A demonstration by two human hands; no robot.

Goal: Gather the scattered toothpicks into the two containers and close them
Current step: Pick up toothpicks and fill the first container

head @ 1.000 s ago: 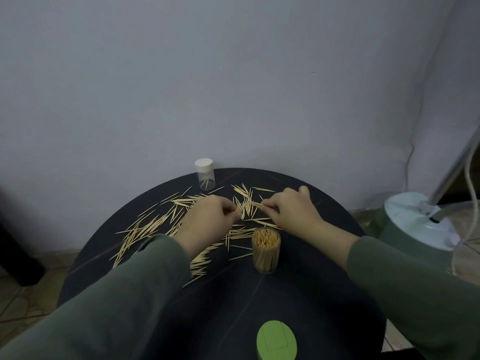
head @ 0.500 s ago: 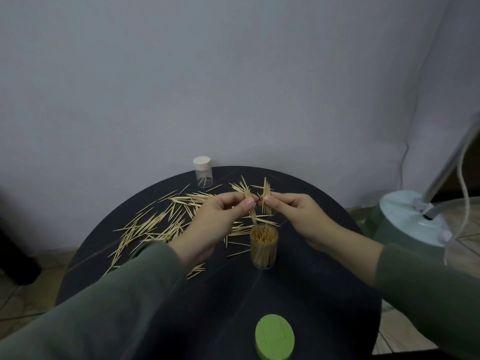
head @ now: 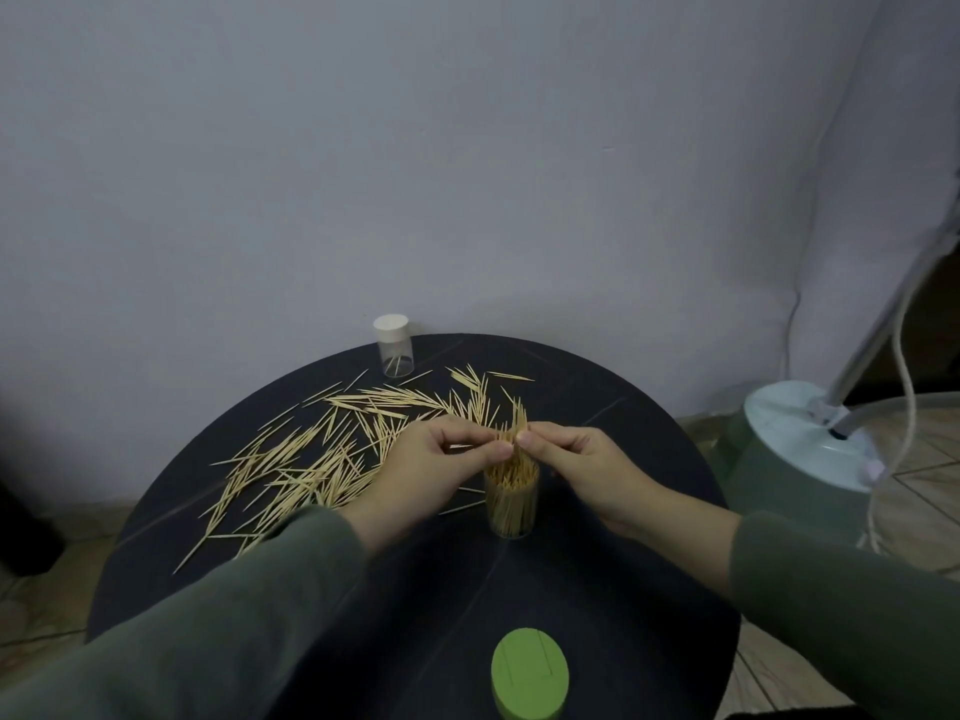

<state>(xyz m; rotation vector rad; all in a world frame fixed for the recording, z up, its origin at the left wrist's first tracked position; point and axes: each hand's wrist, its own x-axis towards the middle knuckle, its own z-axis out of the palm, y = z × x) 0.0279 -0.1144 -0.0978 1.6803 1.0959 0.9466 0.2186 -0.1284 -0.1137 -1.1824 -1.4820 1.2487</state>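
Many loose toothpicks (head: 317, 449) lie scattered over the left and back of a round black table (head: 597, 589). An open clear container (head: 510, 504), packed with upright toothpicks, stands at the table's middle. Just above its mouth my left hand (head: 431, 470) and my right hand (head: 576, 459) pinch a small upright bundle of toothpicks (head: 514, 426) between their fingertips. A second clear container (head: 394, 345) with a white cap on stands at the table's back edge, with a few toothpicks inside. A green lid (head: 529, 678) lies at the near edge.
A grey wall rises right behind the table. To the right on the tiled floor stands a pale green appliance base (head: 800, 449) with a slanted pole and a hanging cord (head: 906, 356).
Both hands lifted off the table with a pinched bundle of toothpicks, turned it upright, and brought it down over the open container's mouth.
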